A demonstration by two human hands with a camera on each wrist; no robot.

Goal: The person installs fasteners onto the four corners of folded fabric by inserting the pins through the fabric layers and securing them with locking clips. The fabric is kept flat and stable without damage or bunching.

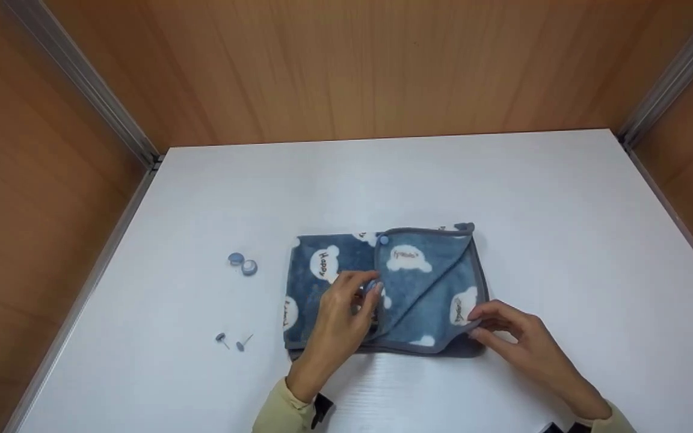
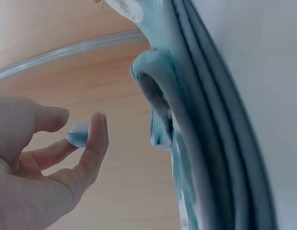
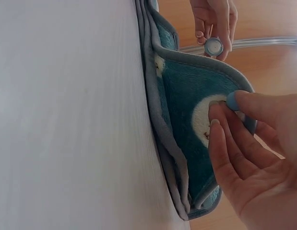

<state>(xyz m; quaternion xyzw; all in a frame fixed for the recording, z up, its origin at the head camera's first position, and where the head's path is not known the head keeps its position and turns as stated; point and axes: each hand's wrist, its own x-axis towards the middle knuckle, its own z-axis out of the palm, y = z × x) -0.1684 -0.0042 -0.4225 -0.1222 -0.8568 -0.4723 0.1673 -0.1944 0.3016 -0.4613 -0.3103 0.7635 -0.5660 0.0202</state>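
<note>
A folded blue blanket (image 1: 425,294) with white bear-shaped patches lies in front of me. My left hand (image 1: 340,307) is over its middle, holding a small round blue cap (image 2: 78,135) between its fingertips. The cap's pale face shows in the right wrist view. At the blanket's near right corner, my right hand (image 1: 518,337) pinches the lifted grey-bound edge. A round blue pin head (image 3: 231,101) sits at the right thumb's tip, against the fabric; any shaft is hidden. Another blue button-like fastener (image 1: 384,240) sits on the blanket's top flap near the far edge.
Left of the blanket, two round blue caps (image 1: 249,267) lie close together. Nearer to me are two blue-headed pins (image 1: 221,338) with thin shafts. Wood-grain panels (image 1: 346,66) stand behind and beside the white table (image 1: 533,180).
</note>
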